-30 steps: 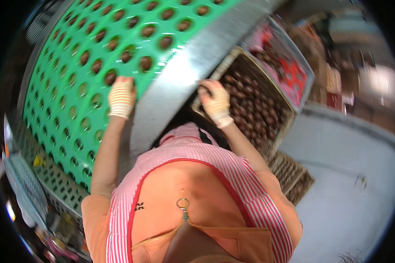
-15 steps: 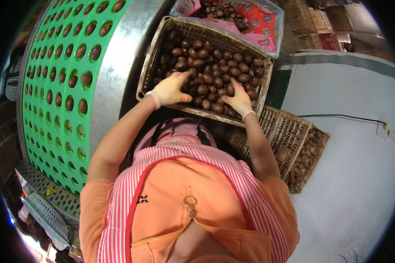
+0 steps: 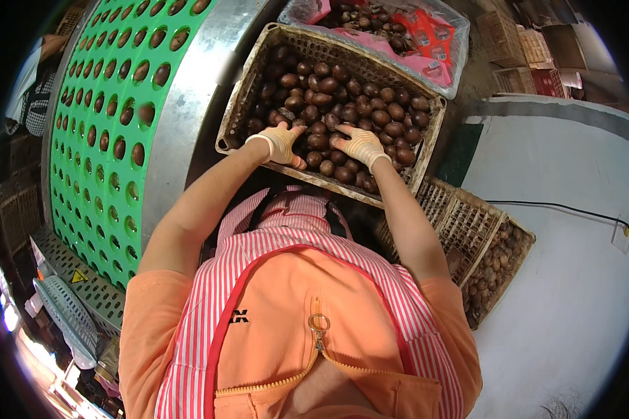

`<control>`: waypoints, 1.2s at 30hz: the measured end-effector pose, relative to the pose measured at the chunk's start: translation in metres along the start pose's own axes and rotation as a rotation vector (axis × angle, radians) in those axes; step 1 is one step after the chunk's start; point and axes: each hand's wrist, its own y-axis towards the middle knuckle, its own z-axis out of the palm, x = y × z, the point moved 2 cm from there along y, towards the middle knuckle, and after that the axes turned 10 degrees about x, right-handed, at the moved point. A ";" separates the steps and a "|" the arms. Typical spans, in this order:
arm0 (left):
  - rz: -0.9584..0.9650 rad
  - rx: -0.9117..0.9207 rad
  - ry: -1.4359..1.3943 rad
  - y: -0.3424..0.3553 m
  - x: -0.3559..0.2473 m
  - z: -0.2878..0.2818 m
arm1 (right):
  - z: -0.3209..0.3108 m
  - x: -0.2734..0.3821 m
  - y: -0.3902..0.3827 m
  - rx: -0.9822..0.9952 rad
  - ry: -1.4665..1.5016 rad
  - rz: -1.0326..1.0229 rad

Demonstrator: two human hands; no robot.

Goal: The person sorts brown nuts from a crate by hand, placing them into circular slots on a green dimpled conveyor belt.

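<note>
A worn beige plastic crate [image 3: 437, 136] in front of me is heaped with dark brown, egg-shaped fruits [image 3: 360, 108] that look like passion fruit. Both my hands wear cream, striped knit gloves. My left hand [image 3: 281, 144] rests on the pile near the crate's near left side, its thumb and forefinger spread apart among the fruits. To its right, my right hand [image 3: 362, 145] lies on the fruits, fingers pointing left and thumb apart from them. Some fingertips are hidden between the fruits, and I see nothing lifted by either hand.
On the left stands a green panel [image 3: 105, 174] with rows of holes, many holding fruits, beside a metal edge [image 3: 182, 105]. Behind the crate is a plastic-lined bin [image 3: 461, 52] with pink and red packaging. Another crate [image 3: 500, 223] of brownish fruits sits at right.
My right hand has moved left across the pile, closer to my left hand. The left hand has shifted slightly, still spread on the fruits. The whole view has tilted a little.
</note>
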 end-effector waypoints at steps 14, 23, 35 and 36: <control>0.254 0.011 -0.274 0.044 0.009 0.027 | 0.010 0.000 -0.026 0.353 0.671 0.095; 0.279 -0.020 -0.443 0.031 -0.005 0.026 | 0.049 0.024 -0.047 0.277 1.434 0.117; 0.275 -0.028 -0.545 0.017 0.013 0.013 | 0.065 0.040 -0.005 0.184 1.618 0.059; 0.269 -0.054 -0.568 0.017 0.013 0.011 | 0.063 0.048 -0.007 0.164 1.608 0.066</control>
